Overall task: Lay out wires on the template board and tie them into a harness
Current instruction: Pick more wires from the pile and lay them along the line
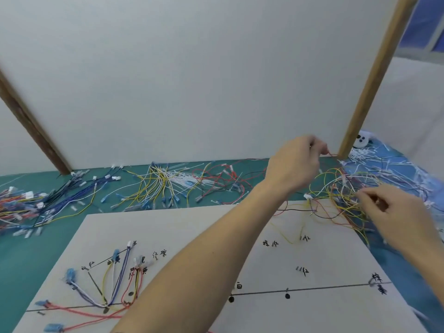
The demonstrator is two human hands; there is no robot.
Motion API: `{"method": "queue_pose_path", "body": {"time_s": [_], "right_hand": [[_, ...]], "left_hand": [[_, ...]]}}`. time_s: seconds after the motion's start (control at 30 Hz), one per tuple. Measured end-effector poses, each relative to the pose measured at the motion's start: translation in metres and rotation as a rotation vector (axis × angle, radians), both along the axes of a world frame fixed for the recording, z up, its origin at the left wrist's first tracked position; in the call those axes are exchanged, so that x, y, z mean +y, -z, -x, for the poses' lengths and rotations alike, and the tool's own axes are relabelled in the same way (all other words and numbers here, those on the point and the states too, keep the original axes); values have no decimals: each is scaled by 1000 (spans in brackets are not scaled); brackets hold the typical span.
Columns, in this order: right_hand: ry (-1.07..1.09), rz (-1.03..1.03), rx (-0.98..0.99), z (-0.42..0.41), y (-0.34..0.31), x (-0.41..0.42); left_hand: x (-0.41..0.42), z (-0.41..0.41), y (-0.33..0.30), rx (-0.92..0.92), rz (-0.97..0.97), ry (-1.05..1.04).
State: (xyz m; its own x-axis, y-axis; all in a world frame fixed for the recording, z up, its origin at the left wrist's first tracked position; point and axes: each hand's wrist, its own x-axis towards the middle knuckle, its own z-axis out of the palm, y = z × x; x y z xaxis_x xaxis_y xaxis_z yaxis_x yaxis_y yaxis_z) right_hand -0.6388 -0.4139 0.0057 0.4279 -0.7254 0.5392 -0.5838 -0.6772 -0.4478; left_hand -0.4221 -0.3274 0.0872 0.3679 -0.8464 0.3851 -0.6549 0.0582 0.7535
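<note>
nearest the camera lay the white template board with black hand-drawn lines and characters (276, 316), and only its left branch was dressed: a small fan of blue, white, yellow and red wires with blue terminals (113, 282) already sat along the drawn lines there, while the long line running right with its black dots was bare, so by my reckoning the layout was early and no tying was visible yet. beyond the board's far right corner the tangled heap of thin yellow, red and black wires (346, 195) spilled partly onto the board. the right hand (396, 212) had fingers curled into that tangle, seemingly pinching a strand, though blur hid which. the left hand (294, 164), reaching across, pinched a thin red wire (332, 155) lifted from the heap. farther back, on the green mat (28, 248), lay sorted bunches: multicoloured and dark blue wires at left, yellow wires and white cable ties (182, 176) in the middle, red loops beside them. behind stood a white panel (192, 80) with wooden props.
</note>
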Motion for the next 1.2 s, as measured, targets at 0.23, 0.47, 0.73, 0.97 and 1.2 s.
{"method": "queue_pose_path", "body": {"time_s": [0.23,0.47,0.73,0.97,1.2], "right_hand": [[148,57,248,6,-1,-18],[336,-57,519,6,1,-31],[362,-296,405,10,2,-37],[305,-264,223,7,-2,-43],[368,-290,66,10,-3,-31]], "left_hand": [[20,-19,-22,13,237,-114],[48,-38,-37,26,329,-135],[72,-93,-72,408,550,-399],[91,-115,-55,400,483,-289],[122,-168,-56,948,676,-371]]}}
